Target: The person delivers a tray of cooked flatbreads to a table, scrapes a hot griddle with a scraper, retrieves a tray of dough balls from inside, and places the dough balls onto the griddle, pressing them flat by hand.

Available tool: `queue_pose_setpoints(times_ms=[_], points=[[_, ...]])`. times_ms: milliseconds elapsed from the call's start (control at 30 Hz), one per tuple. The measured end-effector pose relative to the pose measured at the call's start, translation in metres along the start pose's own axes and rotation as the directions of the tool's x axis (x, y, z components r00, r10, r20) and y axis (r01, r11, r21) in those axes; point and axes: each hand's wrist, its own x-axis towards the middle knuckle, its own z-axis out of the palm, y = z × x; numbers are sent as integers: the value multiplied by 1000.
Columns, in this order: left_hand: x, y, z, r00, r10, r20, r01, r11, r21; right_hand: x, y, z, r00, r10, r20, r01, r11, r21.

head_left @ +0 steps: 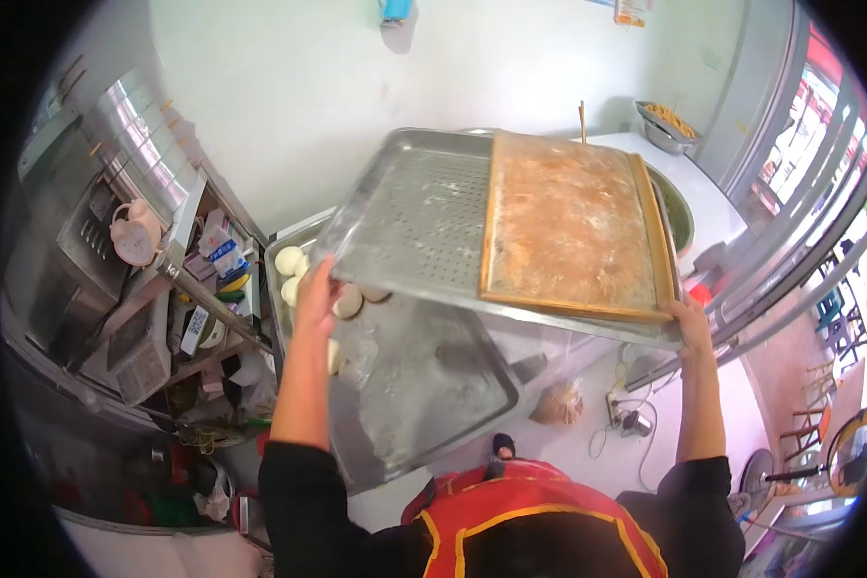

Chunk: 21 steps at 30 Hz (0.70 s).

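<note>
A perforated metal tray (409, 207) is held up in front of me, tilted, between both hands. My left hand (316, 294) grips its near left corner, fingers partly hidden by the rim. At its near right corner my right hand (687, 323) is closed on the tray, beside the corner of a flour-dusted wooden board (578, 226). That board lies over the right half of the tray. Lower down, another metal tray (424, 414) is partly covered by the raised one. Several pale dough balls (291, 260) sit at its left side, close to my left hand.
At the back right, a metal bowl (667, 130) of yellowish food stands on a white table (718, 207). Cluttered shelves (217, 332) line the left side. A plastic bag (559, 403) and a cable (652, 433) lie below, at the right.
</note>
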Motion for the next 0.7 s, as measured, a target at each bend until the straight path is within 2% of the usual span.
queue_pose_setpoints(times_ms=[33,67,133,233,267,367,400,433,500,567,600,633,700], points=[[22,2,30,999,-55,-1,54,995,-87,11,5,0,1000,-11,-26,11,1000,-5],[50,-8,52,983,-180,-17,168,942,-289,21,9,-1,998,-20,-55,20,1000,-8],[117,-43,80,956,-294,0,272,884,-380,44,15,3,992,-66,-107,67,998,-1],[181,-77,118,936,-344,73,322,754,-572,69,21,15,989,-79,-127,86,995,49],[191,-79,126,943,-317,102,318,765,-560,76,21,21,985,-78,-155,84,996,35],[186,-59,150,949,-297,109,312,821,-478,78,3,48,971,-104,-214,105,994,-5],[183,-54,153,953,-255,160,300,860,-413,84,4,48,971,-93,-219,66,990,-128],[180,-51,153,952,-223,210,286,893,-347,90,5,48,978,-82,-193,61,992,-108],[160,-36,146,961,-187,205,227,954,-197,100,13,48,991,-47,-128,38,997,-70],[126,-14,114,966,-124,226,121,992,27,106,21,41,996,-61,-59,53,992,-116],[112,0,101,962,-92,255,59,989,133,109,24,34,998,-18,-67,6,985,-171],[87,17,79,970,-47,238,-7,975,223,112,31,28,999,-49,13,49,999,11],[46,20,9,983,45,177,-105,932,347,93,21,34,999,26,-27,-20,978,206]])
